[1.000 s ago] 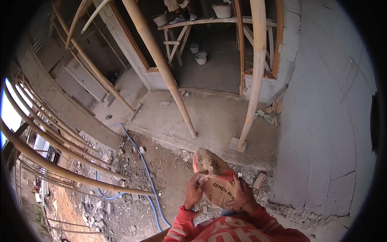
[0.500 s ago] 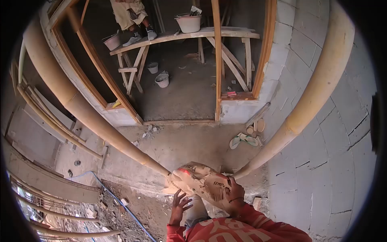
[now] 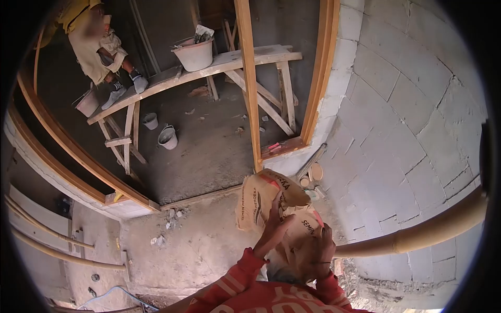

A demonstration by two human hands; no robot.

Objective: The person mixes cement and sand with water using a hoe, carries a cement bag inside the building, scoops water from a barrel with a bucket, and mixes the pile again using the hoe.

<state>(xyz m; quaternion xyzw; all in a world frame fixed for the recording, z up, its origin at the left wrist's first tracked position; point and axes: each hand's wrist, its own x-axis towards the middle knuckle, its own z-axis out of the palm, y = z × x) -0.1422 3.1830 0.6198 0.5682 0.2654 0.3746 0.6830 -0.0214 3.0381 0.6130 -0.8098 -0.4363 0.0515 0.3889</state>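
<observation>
A crumpled brown paper cement bag (image 3: 255, 201) with dark lettering and red patches is in front of my body, its far end toward the doorway. My left hand (image 3: 275, 227) lies against the middle of the bag, one finger stretched out along the paper. On the bag's right side my right hand (image 3: 322, 248) has its fingers closed on the paper. The bag's underside is hidden.
A person (image 3: 99, 49) stands on a plank scaffold (image 3: 167, 81) beyond the wooden door frame (image 3: 251, 104). Buckets (image 3: 194, 55) are on and below it. A bamboo pole (image 3: 412, 237) reaches in from the right, beside a grey block wall (image 3: 407, 130).
The doorway and scaffold look nearer and have shifted left in view. My left hand, spread apart from the bag half a second ago, now touches it. My right hand keeps its hold.
</observation>
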